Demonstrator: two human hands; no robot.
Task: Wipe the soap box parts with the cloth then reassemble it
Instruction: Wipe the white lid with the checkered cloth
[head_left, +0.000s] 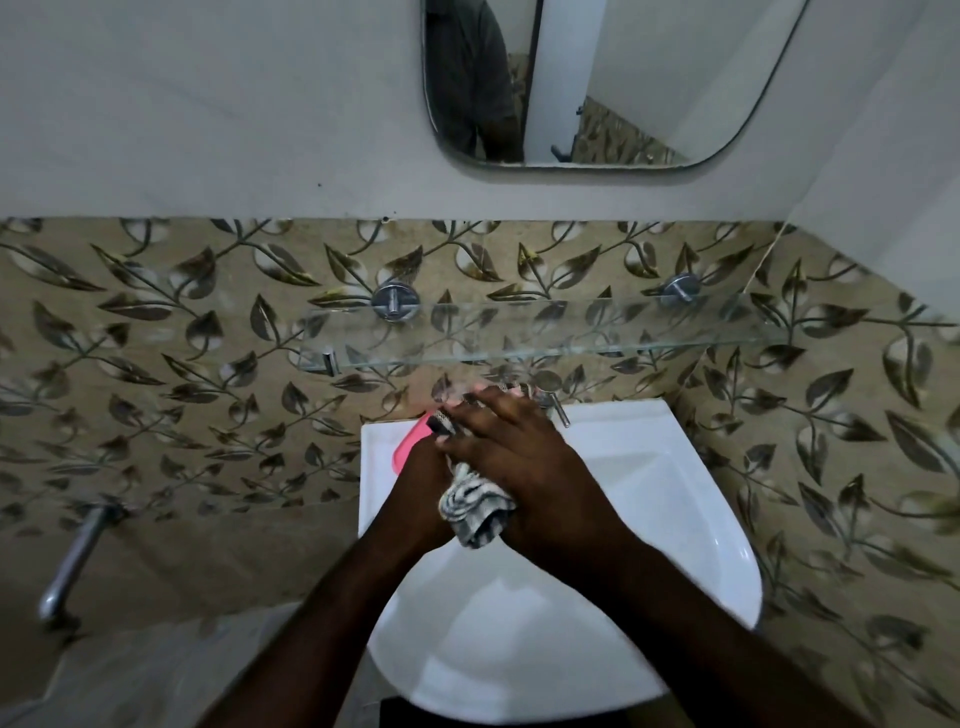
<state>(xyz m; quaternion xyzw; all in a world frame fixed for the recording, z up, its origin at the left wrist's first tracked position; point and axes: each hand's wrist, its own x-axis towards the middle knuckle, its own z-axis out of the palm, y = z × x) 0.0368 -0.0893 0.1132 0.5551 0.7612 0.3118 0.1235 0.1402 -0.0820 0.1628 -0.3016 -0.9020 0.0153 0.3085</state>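
Now I am working over the white wash basin (639, 525), at its back left corner, so anything I drop should land in the bowl and not on the floor.

My right hand (509, 452) lies on top and grips the striped cloth (475, 506), pressing it down with the fingers stretched forward. My left hand (423, 483) sits underneath and holds the pink soap box part (408, 447); its fingers are hidden beneath my right, so I cannot tell how they are placed. A loose tail of cloth hangs out below my palms. Only one pink edge of the part shows at the left.

To do this wipe well, I judge that I should brace the part firmly from below, work the cloth along its full length, and push a fold into the corners and rim where soap scum collects. The plastic is probably slick, so a light squeeze may let it slide. Bunching the hanging tail into my palm would give me a thicker, drier pad.
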